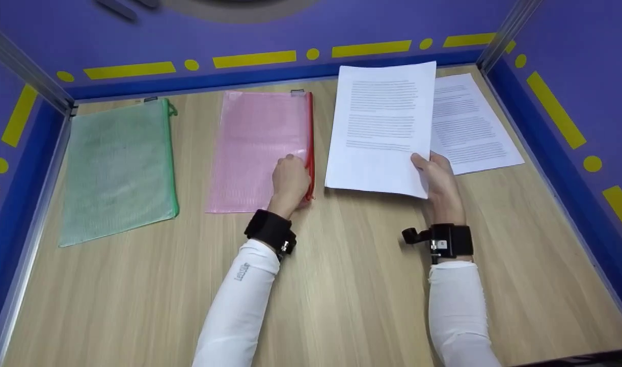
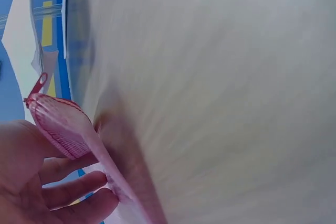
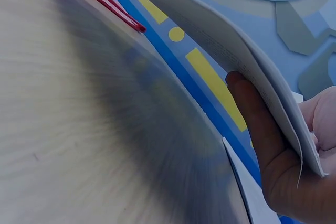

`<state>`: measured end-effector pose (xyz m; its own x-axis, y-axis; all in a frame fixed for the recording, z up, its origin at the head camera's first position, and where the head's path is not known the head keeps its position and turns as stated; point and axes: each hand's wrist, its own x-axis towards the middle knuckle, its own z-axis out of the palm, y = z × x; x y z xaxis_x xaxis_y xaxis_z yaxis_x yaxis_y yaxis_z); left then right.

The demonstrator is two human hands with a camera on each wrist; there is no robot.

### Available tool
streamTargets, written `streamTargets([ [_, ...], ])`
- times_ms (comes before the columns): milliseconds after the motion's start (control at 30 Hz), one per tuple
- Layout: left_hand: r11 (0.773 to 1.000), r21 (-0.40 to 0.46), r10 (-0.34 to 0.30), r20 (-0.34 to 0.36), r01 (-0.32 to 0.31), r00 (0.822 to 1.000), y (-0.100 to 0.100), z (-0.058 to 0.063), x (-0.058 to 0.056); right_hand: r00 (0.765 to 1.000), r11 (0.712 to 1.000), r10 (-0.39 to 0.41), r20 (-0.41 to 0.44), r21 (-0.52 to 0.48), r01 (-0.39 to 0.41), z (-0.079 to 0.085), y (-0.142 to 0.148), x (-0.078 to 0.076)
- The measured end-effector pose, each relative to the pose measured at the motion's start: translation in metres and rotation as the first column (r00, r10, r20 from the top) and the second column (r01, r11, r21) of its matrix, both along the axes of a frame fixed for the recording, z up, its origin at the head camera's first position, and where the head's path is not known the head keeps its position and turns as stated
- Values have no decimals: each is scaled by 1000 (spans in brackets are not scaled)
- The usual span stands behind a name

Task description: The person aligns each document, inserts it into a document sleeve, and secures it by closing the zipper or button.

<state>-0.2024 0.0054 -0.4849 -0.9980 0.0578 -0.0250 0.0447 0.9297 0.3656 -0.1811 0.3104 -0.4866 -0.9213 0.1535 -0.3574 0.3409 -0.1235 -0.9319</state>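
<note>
A pink mesh zipper bag [image 1: 254, 137] lies on the table with its red zipper [image 1: 310, 127] along the right side. My left hand [image 1: 290, 178] grips the bag near its lower right corner. Seen from the left wrist, the bag's corner [image 2: 63, 124] is lifted off the tabletop and bulges, the red zipper pull [image 2: 39, 83] at its tip. A thin stack of printed paper [image 1: 379, 132] is held up by my right hand [image 1: 440, 181] at its lower right corner, thumb on the printed face. From the right wrist, fingers [image 3: 257, 119] show beneath the stack.
Another printed sheet [image 1: 474, 127] lies at the back right, partly behind the raised stack. At the left rests a green mesh zipper bag [image 1: 119, 168]. Blue-purple panels with yellow marks [image 1: 254, 58] wall in the table [image 1: 341, 285] at the back and both sides.
</note>
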Motion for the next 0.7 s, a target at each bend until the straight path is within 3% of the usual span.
streamTargets([
  [233,992,124,20,-33,-16,999,-10,-1,4,1000,999,6,-8,-54,-6,1,-3,-2],
  [533,951,286,107,53,-117,993,-29,2,5,999,997,47,9,-64,-46,3,-6,-4],
  [700,938,322,113,64,-127,992,-33,2,5,997,993,78,4,-88,-78,9,-8,-3],
])
